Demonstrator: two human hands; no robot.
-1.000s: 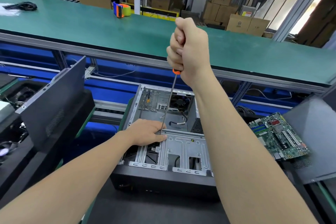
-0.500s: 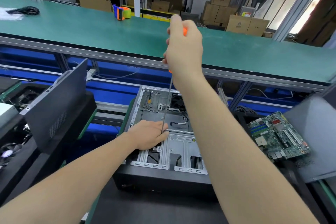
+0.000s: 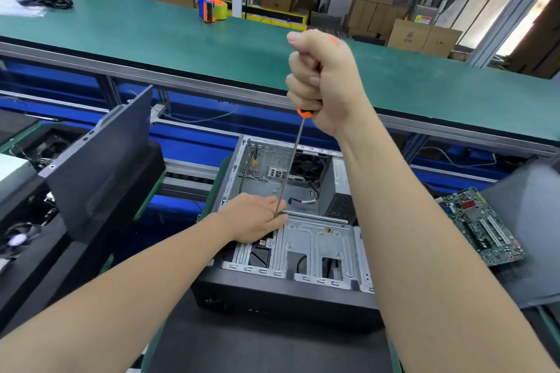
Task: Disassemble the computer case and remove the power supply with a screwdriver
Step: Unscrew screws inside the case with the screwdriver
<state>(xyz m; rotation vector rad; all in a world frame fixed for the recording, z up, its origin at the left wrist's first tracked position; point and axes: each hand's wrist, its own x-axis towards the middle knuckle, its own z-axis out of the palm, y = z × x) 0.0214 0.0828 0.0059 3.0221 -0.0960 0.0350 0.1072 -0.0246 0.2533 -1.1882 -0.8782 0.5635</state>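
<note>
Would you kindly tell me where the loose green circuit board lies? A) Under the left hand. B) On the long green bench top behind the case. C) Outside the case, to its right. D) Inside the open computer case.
C: the circuit board lies outside the computer case, off to its right, beyond the right forearm.
</note>
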